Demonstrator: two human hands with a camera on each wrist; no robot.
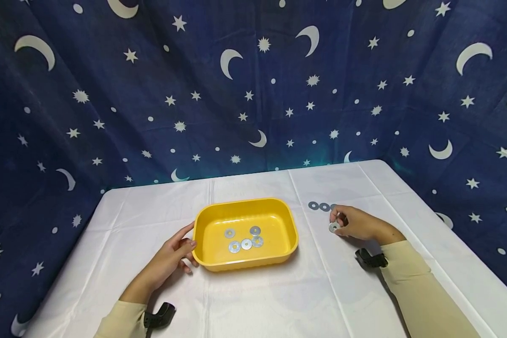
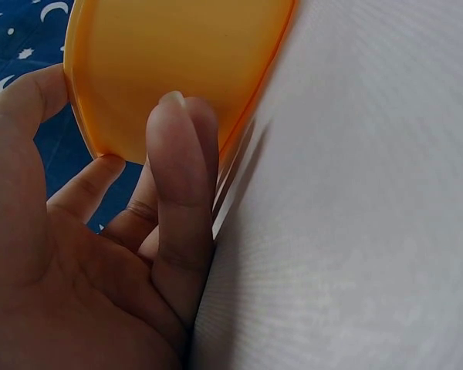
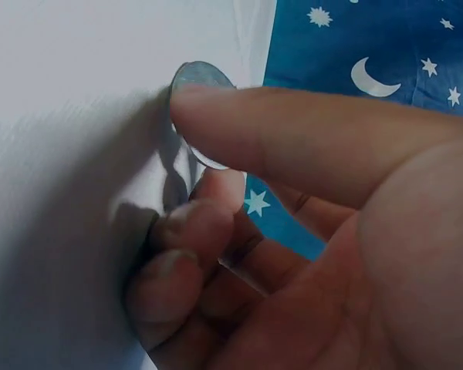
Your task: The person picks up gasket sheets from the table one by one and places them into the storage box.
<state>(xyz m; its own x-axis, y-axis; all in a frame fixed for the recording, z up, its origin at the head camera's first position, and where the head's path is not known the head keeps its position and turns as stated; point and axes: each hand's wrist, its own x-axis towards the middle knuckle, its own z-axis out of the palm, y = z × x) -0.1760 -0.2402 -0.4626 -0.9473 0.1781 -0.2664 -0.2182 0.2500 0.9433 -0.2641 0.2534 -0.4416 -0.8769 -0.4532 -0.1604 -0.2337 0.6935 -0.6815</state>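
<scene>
A yellow plastic tray [image 1: 245, 264] rests on the white cloth with several flat metal washers [image 1: 246, 243] on its floor. My left hand [image 1: 169, 259] holds the tray at its left end, fingertips at the rim, the lower fingers loosely bent beside the wall. To the right, my right hand [image 1: 357, 223] pinches one washer [image 3: 204, 75] between thumb and fingers, close over the cloth. The thumb covers much of its face in the right wrist view. Beyond that hand lies a row of washers [image 1: 324, 207], its right end partly hidden by the fingers.
The white cloth [image 1: 253, 305] covers the table, with crease lines running across it. A dark blue curtain [image 1: 253, 94] with moons and stars hangs behind and at both sides. Black straps [image 1: 371, 258] sit at both wrists.
</scene>
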